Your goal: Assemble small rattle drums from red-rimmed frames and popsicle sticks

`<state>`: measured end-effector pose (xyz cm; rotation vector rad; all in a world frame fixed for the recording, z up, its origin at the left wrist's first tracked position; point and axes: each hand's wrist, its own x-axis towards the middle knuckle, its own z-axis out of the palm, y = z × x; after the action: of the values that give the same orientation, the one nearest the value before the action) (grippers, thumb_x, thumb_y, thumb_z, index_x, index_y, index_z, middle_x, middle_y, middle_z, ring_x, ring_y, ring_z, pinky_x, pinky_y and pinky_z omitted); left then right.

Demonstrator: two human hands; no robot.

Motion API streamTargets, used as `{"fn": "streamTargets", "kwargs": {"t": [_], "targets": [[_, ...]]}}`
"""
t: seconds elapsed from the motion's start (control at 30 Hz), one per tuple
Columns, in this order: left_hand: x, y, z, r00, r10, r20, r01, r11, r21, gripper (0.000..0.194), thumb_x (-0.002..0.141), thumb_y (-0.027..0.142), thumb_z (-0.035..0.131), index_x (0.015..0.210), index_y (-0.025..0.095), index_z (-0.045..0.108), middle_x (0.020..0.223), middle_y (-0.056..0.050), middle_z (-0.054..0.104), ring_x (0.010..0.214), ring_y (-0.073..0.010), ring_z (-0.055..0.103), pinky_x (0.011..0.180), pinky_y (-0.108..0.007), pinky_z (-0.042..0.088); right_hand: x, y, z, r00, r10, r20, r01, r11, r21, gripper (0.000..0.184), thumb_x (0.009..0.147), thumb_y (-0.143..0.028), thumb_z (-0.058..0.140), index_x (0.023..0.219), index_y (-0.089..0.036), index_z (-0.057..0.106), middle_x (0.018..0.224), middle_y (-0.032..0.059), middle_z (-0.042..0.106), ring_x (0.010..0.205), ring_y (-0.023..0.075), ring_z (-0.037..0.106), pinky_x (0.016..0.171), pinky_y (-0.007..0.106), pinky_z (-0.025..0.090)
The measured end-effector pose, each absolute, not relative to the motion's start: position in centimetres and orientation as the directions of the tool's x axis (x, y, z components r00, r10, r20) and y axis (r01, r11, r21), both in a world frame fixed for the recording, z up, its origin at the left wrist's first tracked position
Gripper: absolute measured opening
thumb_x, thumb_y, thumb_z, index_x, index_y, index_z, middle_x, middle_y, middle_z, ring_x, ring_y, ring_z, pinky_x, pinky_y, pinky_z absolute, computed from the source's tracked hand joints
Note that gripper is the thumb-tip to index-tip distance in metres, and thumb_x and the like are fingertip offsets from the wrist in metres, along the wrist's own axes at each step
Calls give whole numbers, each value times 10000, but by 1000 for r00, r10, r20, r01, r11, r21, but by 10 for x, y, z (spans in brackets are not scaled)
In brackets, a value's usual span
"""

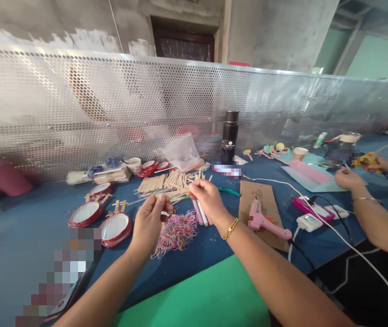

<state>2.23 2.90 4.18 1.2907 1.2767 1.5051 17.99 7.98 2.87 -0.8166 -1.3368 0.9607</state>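
My left hand (153, 221) is raised over the table with its thumb and fingertips pinched; whatever is in them is too small to make out. Opposite it, a short gap away, my right hand (206, 199) is also closed in a pinch, its contents hidden. Below and between both hands lies a tangled pile of pink and purple loops (176, 234). Slim pink and white sticks (201, 213) show just under my right hand; I cannot tell whether it touches them. Behind the hands are many flat wooden sticks (159, 182). Round red-rimmed white discs (115, 228) with wooden sticks lie at left.
A pink glue gun (260, 220) rests on cardboard (246, 195) at right, near a power strip (311, 210) and trailing cables. A black bottle (229, 141) stands behind. A co-worker's hands (348, 179) work at far right. Green material (197, 299) covers the near edge.
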Motion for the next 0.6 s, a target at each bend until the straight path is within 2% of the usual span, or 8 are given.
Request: {"fn": "streamTargets", "kwargs": {"t": [0.07,0.17,0.3,0.4,0.5,0.6], "targets": [[20,30,43,-255,951,177,-10,-186,983,395,785,571,659,866,185,656,759,-16,659,717,-138,597,535,-182,424,175,74,27,-128,873,470,-51,468,-882,105,844,-282,627,787,-202,662,742,4,677,683,139,611,664,253,482],[19,33,40,-276,952,135,-69,-159,985,452,723,585,719,938,188,704,835,-31,685,795,-156,610,566,-188,449,167,65,24,-233,815,530,-3,544,-839,66,855,-248,640,837,-211,691,793,-1,701,705,133,623,663,243,480],[20,34,37,-281,948,149,-134,-192,972,408,708,552,752,879,184,713,866,-24,685,797,-147,610,650,-217,495,163,61,20,-287,786,548,63,586,-808,86,884,-243,617,868,-213,696,816,0,710,700,132,626,646,238,474],[20,33,37,-316,927,201,-185,-268,946,374,748,533,724,880,185,688,843,-19,673,787,-151,612,696,-249,512,167,64,20,-255,799,544,164,591,-790,90,877,-218,611,872,-213,701,820,6,718,731,149,644,674,252,483],[21,32,37,-290,929,232,-183,-292,939,329,804,502,676,911,192,666,729,13,599,668,-124,548,589,-219,469,173,68,21,-158,825,543,219,565,-795,123,894,-249,591,856,-204,699,805,19,718,733,163,648,687,270,488],[24,30,36,-171,963,208,-158,-235,959,296,849,473,623,779,186,606,600,42,483,535,-91,411,470,-185,341,174,68,24,-117,836,535,139,548,-825,170,912,-306,576,905,-202,711,881,40,736,779,171,665,727,283,504]]}}
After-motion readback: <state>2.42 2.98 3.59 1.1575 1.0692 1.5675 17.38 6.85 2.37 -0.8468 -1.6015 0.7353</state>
